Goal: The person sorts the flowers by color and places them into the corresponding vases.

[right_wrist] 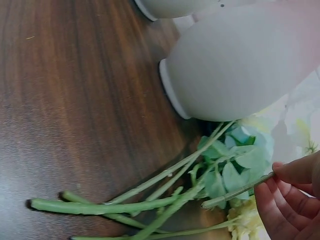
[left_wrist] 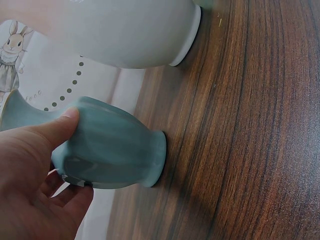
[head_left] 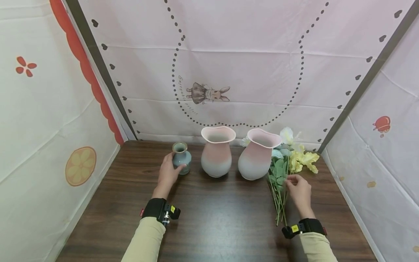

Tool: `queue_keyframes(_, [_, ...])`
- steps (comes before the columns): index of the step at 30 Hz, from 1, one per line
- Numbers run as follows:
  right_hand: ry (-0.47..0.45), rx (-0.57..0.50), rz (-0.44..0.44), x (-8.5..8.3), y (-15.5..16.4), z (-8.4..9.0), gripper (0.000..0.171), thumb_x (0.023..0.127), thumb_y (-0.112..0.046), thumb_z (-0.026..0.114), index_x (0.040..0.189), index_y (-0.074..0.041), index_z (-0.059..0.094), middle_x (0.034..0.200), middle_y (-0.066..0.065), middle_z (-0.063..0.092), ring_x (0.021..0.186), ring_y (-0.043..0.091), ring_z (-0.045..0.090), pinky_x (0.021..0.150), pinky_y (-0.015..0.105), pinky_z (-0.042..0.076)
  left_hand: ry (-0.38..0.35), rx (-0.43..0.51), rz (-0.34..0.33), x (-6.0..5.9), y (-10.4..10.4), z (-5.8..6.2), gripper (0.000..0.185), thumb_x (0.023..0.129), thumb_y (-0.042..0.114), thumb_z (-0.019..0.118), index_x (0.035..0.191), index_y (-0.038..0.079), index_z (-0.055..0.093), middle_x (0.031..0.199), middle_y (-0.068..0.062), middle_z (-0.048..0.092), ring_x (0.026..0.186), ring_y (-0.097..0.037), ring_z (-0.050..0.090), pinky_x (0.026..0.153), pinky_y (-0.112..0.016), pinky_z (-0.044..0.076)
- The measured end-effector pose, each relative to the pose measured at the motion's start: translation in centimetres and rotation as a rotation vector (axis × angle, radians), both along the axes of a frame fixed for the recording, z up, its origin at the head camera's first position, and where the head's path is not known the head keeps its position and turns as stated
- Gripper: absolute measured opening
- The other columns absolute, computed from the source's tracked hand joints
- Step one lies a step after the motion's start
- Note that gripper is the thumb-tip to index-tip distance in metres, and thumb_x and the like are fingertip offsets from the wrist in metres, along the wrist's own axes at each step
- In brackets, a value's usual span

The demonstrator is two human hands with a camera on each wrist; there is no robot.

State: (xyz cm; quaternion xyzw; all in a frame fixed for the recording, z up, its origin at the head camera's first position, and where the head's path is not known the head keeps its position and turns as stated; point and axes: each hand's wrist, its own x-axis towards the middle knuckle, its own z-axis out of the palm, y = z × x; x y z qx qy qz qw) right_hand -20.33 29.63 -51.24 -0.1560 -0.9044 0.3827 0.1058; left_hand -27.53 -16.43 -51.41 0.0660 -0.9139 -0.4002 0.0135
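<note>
Your left hand point(head_left: 168, 174) is curled round the small teal vase point(head_left: 181, 158), thumb across its belly, and the vase stands upright on the table point(head_left: 212, 218) at the left end of the row, just beside the middle vase point(head_left: 217, 151). Your right hand point(head_left: 299, 192) pinches one stem point(right_wrist: 235, 192) from the bunch of flowers point(head_left: 288, 160), which lies flat on the table just beside the right vase point(head_left: 258, 154), blooms toward the back wall.

Judging by how things lie, the work is at its start: all three vases look empty as far as their mouths show, and every flower is on the table, none standing in a vase yet.

For writing, a small cursive line sits beside the rabbit point(head_left: 207, 93) on the backdrop, too small to read. The vases show no labels or brands.
</note>
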Motion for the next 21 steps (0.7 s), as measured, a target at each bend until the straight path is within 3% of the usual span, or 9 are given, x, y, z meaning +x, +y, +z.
queue_keyframes(9, [0.111,0.0,-0.032,-0.3,0.1,2.3,0.021,0.095,-0.011,0.068,0.112,0.001,0.069,0.103,0.025,0.073,0.066,0.005,0.066,0.054,0.013,0.049,-0.001,0.004,0.003,0.1,0.0,0.1,0.077,0.096,0.031,0.068,0.155,0.005,0.027,0.16,-0.021,0.028,0.146,-0.041,0.034,0.119,-0.057,0.034])
queue_keyframes(16, [0.238,0.023,-0.059,-0.6,-0.1,4.5,0.021,0.093,-0.011,0.07,0.11,0.0,0.07,0.104,0.022,0.074,0.063,-0.024,0.043,0.054,0.005,0.04,0.003,-0.001,0.001,0.1,0.1,0.0,0.077,0.096,0.031,0.068,0.156,0.005,0.027,0.161,-0.021,0.027,0.146,-0.041,0.034,0.119,-0.057,0.034])
queue_keyframes(18, [0.269,0.028,-0.061,-0.7,-0.3,5.1,0.02,0.092,-0.01,0.071,0.11,0.0,0.071,0.102,0.021,0.074,0.064,-0.023,0.045,0.053,0.004,0.039,0.003,0.001,0.001,0.1,0.0,0.0,0.077,0.096,0.031,0.068,0.156,0.005,0.027,0.161,-0.021,0.027,0.146,-0.041,0.034,0.118,-0.057,0.034])
queue_keyframes(21, [0.309,0.048,-0.058,-0.9,-0.4,6.1,0.019,0.092,-0.009,0.071,0.108,0.001,0.071,0.1,0.021,0.074,0.072,-0.003,0.063,0.054,0.003,0.038,0.003,0.003,0.003,0.1,0.0,0.0,0.077,0.096,0.03,0.068,0.156,0.005,0.027,0.161,-0.021,0.027,0.146,-0.041,0.034,0.119,-0.057,0.034])
